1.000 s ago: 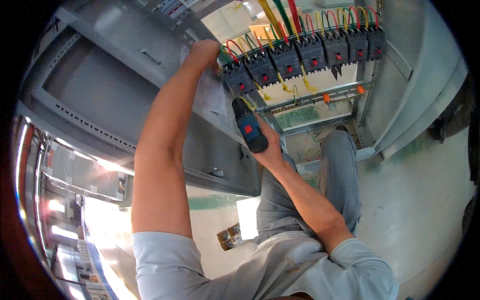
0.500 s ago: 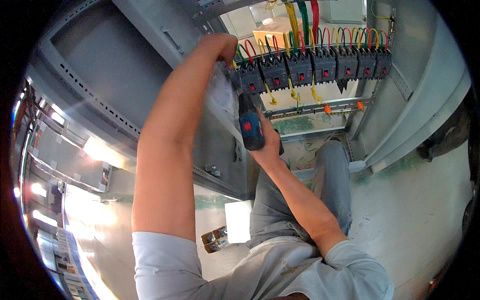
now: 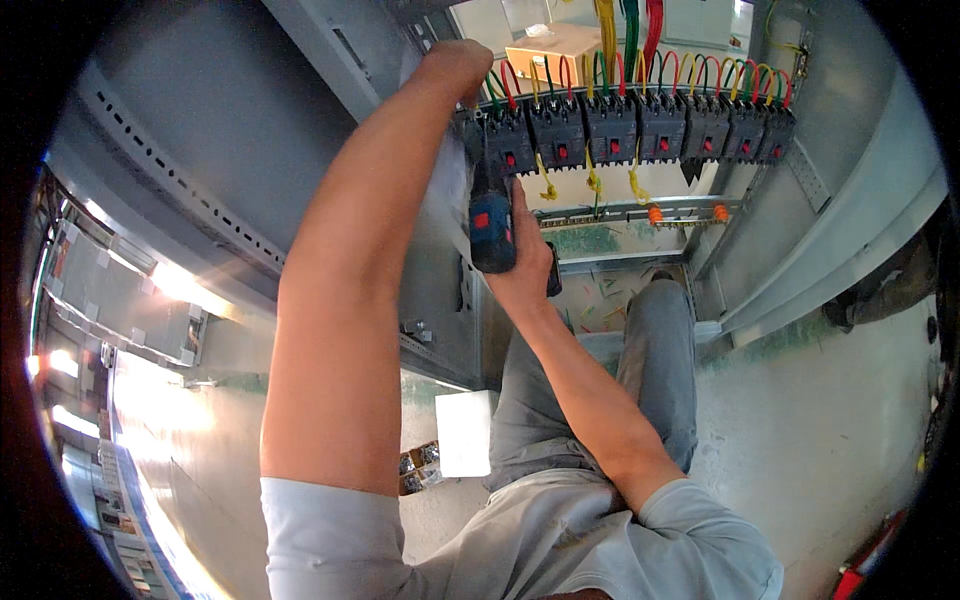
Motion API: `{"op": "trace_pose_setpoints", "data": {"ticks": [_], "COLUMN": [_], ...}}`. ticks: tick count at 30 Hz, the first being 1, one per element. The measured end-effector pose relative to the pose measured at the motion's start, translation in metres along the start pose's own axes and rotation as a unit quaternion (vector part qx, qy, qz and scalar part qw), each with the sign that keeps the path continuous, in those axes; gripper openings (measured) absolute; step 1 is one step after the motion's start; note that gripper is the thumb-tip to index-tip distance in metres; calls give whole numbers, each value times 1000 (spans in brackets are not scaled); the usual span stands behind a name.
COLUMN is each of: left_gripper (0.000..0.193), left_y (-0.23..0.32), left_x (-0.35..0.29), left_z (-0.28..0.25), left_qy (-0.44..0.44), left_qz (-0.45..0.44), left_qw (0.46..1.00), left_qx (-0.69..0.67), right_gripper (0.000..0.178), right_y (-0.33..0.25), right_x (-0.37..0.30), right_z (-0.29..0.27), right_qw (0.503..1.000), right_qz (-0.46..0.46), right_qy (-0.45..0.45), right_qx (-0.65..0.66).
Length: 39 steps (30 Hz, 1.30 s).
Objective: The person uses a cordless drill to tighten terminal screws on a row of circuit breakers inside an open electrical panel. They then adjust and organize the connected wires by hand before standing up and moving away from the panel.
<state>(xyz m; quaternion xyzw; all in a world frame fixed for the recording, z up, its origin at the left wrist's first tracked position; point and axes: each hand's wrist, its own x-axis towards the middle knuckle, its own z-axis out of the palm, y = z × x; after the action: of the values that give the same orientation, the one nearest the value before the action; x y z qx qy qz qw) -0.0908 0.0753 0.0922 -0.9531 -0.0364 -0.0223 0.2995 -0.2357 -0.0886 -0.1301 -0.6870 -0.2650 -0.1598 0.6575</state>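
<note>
Pale flooring (image 3: 790, 420) is surrounding a grey cabinet (image 3: 845, 120), where seven dark breakers (image 3: 611, 130) are standing in a row, wired on top; yellow leads (image 3: 638, 185) below are hanging, seemingly unfinished. Right hand (image 3: 525, 268) is closing firmly round a drill (image 3: 492, 235), nose toward the leftmost breaker (image 3: 510, 145); left hand (image 3: 460, 68) is arching nearby — fingers hidden, hold and openness untellable

I see pale floor (image 3: 790, 440) spreading across the lower right, bright light strips (image 3: 75, 422) glaring at far left, a tan box (image 3: 555, 52) near top centre.
</note>
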Motion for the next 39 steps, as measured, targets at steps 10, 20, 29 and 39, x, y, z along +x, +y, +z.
{"op": "trace_pose_setpoints", "data": {"ticks": [10, 20, 29, 39], "left_gripper": [49, 41, 37, 42], "left_y": [11, 10, 12, 12], "left_x": [-1, -3, -4, -6], "left_z": [24, 22, 28, 26], "left_qy": [103, 57, 85, 43], "left_qz": [-22, -44, -67, -53], "left_qw": [994, 997, 993, 995], "left_qx": [7, -20, -50, -75], "right_gripper": [83, 85, 89, 85], "right_y": [-8, 6, 2, -1], "right_x": [0, -6, -8, -11], "right_z": [13, 10, 3, -3], "right_qw": [999, 998, 1000, 999], "right_qz": [-6, -42, -17, -25], "right_qy": [40, 45, 17, 31], "right_qx": [13, 16, 18, 20]}}
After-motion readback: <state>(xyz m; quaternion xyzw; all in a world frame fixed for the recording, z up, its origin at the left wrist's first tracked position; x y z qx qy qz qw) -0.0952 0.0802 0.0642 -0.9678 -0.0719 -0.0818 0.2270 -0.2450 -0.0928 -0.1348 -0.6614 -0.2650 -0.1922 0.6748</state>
